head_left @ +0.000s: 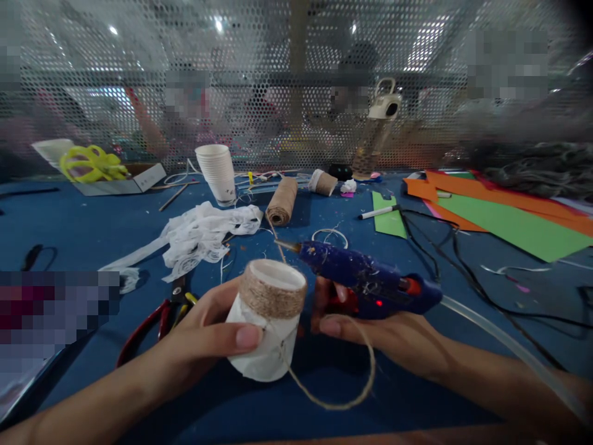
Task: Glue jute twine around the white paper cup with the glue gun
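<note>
My left hand [208, 334] is closed around a white paper cup [264, 355], its thumb pressed on the side facing me. Brown twine [273, 300] is wound in a band about the cup's upper part. A loose loop of that twine [340, 406] curves from the cup toward my right hand [352, 321]. That hand grips a blue glue gun [365, 275] by its handle, with a red light glowing on the body. The gun's nozzle points left, a little above and behind the cup's rim, apart from it. A clear glue stick [504, 343] extends from its back end.
Behind the cup lie a twine roll [282, 201], white lace [199, 235] and stacked paper cups [217, 173]. Red-handled pliers [160, 321] are beside my left hand. Coloured paper [514, 216] and black cables [467, 272] spread right. A bottle [375, 130] stands by the perforated screen [278, 74].
</note>
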Demonstrator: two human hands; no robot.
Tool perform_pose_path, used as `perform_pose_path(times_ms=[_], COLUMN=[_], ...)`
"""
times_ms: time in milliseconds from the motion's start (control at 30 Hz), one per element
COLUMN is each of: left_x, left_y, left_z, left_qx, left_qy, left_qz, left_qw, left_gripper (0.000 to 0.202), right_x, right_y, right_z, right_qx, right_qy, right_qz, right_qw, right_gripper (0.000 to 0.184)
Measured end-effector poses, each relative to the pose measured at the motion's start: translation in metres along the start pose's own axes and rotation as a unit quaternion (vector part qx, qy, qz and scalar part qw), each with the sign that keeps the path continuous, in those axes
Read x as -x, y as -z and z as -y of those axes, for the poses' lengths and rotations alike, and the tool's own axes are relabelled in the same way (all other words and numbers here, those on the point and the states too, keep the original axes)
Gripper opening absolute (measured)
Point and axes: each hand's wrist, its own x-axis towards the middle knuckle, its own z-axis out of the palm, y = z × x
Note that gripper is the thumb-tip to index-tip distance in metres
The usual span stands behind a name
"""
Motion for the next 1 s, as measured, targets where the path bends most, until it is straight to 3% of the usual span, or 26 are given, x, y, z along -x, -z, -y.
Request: perform_pose_path(times_ms=[200,367,600,800,1000], left_x=[0.001,0.001,0.001,0.001,0.002], left_y=[0.000,-0.004,-0.011,-0.008,-0.003], left_z=[-0.003,-0.007,-0.010,-0.010,-0.006], left_qx=[-0.018,-0.027,0.000,0.014,-0.010], left_qy=[0.031,0.083,0.171,0.163,0.044], left_qz=[0.073,0.115,0.147,0.146,0.067], left_qw=[0.997,0.990,0.974,0.976,0.997], left_gripper=[0.052,0.046,0.059,0.058,0.061], right_x=[-0.009,-0.011,-0.006,-0.003,0.002], right_y=[-0.003,-0.005,0.001,0.003,0.002], right_z=[-0.005,-0.007,-0.026,-0.026,-0.022], right_qx=[-0.043,-0.086,-0.168,-0.135,-0.083], right_qy=[0.003,-0.019,0.023,0.046,0.054], right_qz=[-0.114,-0.100,-0.043,-0.011,-0.036], right_qw=[0.993,0.991,0.985,0.990,0.994], right_gripper=[0.031,0.029,0.011,0.011,0.016])
